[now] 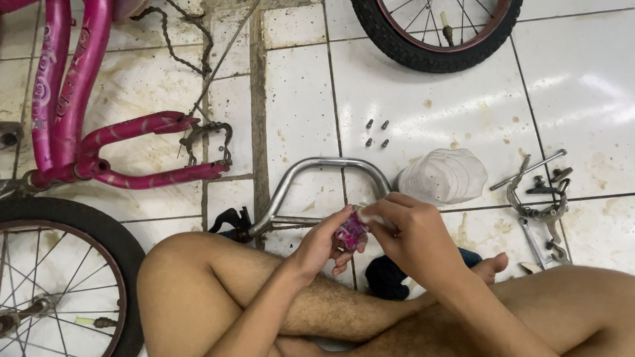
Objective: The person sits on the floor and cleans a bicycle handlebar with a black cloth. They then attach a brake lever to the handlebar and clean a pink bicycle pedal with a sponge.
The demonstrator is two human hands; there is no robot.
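Hands meet over the person's crossed legs, above a white tiled floor. The left hand cups a small pink part, its fingers curled under and around it. That part is short and stubby, magenta with paler mottled marks, its colour matching the pink bicycle frame lying at the left. The right hand has its fingers pinched together on a small white wad, perhaps cloth or paper, pressed against the top of the part.

Just beyond the hands lies a bent silver handlebar, with four small bolts farther out. A clear plastic container sits beside the handlebar's right end. Brake calipers and loose metal pieces lie at the right. One wheel sits at lower left, another wheel at the top.
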